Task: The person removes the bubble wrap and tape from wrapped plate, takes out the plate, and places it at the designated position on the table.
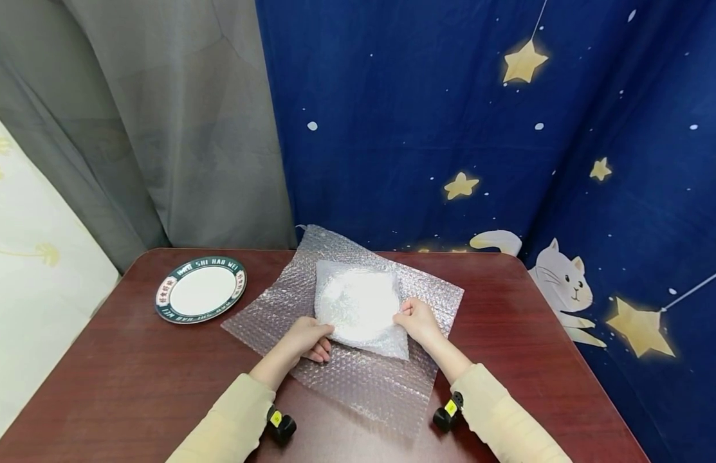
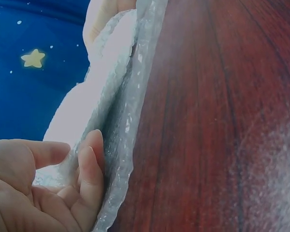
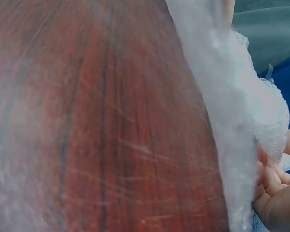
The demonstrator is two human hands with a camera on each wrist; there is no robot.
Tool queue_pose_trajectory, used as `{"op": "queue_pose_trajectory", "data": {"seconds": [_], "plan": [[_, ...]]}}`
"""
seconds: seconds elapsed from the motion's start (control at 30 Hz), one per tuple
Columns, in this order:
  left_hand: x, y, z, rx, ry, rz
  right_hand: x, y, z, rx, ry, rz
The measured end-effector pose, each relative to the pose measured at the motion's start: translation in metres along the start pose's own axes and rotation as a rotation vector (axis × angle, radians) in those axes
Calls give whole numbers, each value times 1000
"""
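Reddish table point(image 1: 525, 360), white packet point(image 1: 358, 302) between left hand point(image 1: 307, 338) and right hand point(image 1: 420, 323), both pinching edges

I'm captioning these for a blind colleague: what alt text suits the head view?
A person's left hand and right hand pinch a pale, flat packet over a bubble-wrap sheet spread on a reddish-brown table. A green-rimmed plate lies at left.

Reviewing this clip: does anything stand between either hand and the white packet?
Nothing visible does. The left hand and right hand both pinch the packet directly at its edges. The bubble wrap lies beneath it, and the plate sits apart, off to the left.
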State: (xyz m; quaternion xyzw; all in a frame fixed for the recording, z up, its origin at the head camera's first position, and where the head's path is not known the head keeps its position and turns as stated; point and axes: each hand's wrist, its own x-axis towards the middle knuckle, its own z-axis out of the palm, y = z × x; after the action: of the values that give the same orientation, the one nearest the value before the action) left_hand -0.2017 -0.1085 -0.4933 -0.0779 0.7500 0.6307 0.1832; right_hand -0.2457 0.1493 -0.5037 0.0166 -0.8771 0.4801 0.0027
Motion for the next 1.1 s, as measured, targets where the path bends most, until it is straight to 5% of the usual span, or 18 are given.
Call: {"op": "queue_pose_trajectory", "data": {"seconds": [0.6,1.1], "plan": [[4,2,-3,25,-10,-28,1,-2,-1,-8,-51,35],[8,7,-8,-3,47,-54,2,-7,-6,-116,-78,8]]}}
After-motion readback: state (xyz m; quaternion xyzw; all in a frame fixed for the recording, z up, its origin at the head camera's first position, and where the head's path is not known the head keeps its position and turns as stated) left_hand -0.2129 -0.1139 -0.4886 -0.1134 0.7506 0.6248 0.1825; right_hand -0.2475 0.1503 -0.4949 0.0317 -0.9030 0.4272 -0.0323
